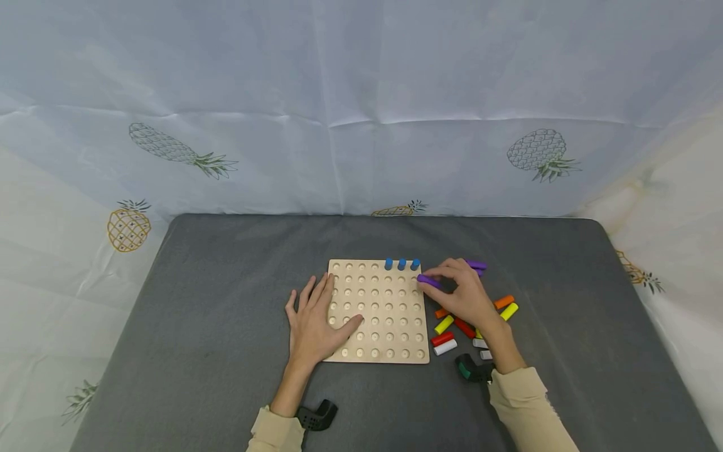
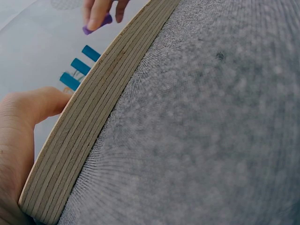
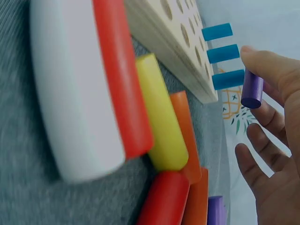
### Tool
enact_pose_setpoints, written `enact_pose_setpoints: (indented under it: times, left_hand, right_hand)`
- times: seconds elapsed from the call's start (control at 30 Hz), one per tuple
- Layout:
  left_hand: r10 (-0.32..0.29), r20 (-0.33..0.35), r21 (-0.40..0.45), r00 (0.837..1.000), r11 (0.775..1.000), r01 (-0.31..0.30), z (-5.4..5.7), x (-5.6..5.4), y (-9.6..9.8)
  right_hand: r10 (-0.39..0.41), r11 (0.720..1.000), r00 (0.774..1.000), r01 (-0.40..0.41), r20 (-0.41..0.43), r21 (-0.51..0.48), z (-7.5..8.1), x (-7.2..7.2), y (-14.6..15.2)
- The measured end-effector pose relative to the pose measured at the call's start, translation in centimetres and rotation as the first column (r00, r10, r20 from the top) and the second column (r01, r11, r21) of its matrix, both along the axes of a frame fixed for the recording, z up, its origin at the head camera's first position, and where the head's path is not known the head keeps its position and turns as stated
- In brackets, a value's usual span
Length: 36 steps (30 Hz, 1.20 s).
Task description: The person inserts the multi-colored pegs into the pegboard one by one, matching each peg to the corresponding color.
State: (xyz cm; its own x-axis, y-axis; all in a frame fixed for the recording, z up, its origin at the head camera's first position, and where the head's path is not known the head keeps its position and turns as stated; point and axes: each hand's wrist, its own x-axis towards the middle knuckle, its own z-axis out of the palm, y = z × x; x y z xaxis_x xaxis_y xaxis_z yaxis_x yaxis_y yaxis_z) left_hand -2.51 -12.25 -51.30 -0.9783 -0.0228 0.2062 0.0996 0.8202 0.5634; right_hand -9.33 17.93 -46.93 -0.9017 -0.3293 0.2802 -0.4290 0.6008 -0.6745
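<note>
A square wooden pegboard (image 1: 376,307) with rows of round holes lies on the table, and three blue pegs (image 1: 402,264) stand upright at the right end of its far row. My left hand (image 1: 316,323) rests along the board's left edge, fingers extended and thumb across the top face. Between thumb and index finger, my right hand (image 1: 464,295) pinches a purple peg (image 3: 253,88) just above the board's far right corner, close to the blue pegs. In the right wrist view the other fingers of that hand are loosely spread.
Right of the board lie loose pegs: a white peg (image 1: 445,347), a red peg (image 1: 442,339), a yellow peg (image 1: 444,324), an orange peg (image 1: 504,302) and others, partly under my right forearm. Further purple pegs (image 1: 476,264) lie beyond that hand. A pineapple-print curtain (image 1: 361,163) hangs behind the grey table (image 1: 226,314).
</note>
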Motion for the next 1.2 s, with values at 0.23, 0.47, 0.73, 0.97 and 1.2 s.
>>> enact_pose_setpoints:
  times: [0.23, 0.47, 0.73, 0.97, 1.2]
  left_hand:
    - [0.001, -0.001, 0.003, 1.000, 1.000, -0.001, 0.0, 0.0, 0.0]
    - [0.003, 0.000, -0.005, 1.000, 1.000, -0.003, 0.0, 0.0, 0.0]
    - [0.007, 0.008, -0.014, 1.000, 1.000, -0.007, 0.1, 0.0, 0.1]
    - [0.006, 0.006, -0.016, 1.000, 1.000, -0.006, 0.1, 0.0, 0.1]
    - [0.005, 0.006, -0.016, 1.000, 1.000, -0.005, 0.1, 0.0, 0.0]
  right_hand:
    - [-0.008, 1.000, 1.000, 0.008, 0.001, -0.022, 0.5, 0.0, -1.1]
    - [-0.012, 0.998, 1.000, 0.013, 0.021, -0.055, 0.7, -0.1, -2.4]
    - [-0.006, 0.995, 0.999, 0.011, 0.044, -0.103, 0.7, -0.2, -3.3]
    - [-0.027, 0.991, 0.999, 0.032, 0.037, -0.129, 0.4, -0.3, -4.0]
    - [-0.032, 0.983, 0.998, 0.040, 0.048, -0.178, 0.1, -0.3, -4.8]
